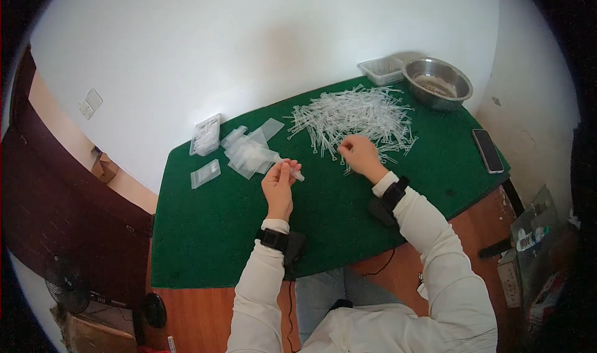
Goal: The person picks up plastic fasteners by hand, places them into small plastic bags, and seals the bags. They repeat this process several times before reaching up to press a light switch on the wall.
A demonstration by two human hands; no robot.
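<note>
On the green tabletop lies a large heap of thin clear plastic sticks with ringed ends [354, 116]. My right hand [362, 156] is at the near edge of that heap, its fingers curled and closed; whatever is in them, if anything, cannot be made out. To its left, my left hand [280, 185] is closed on a small clear plastic bag [297, 176], which pokes out past the fingers toward the right. Just beyond my left hand, several flat translucent plastic bags [249, 153] overlap in a loose pile.
A filled clear plastic box [206, 135] and a small flat bag [206, 174] lie at the left. A clear tray [380, 70] and a steel bowl [438, 82] stand at the back right. A phone [487, 151] rests near the right edge. The white wall borders the table's far side.
</note>
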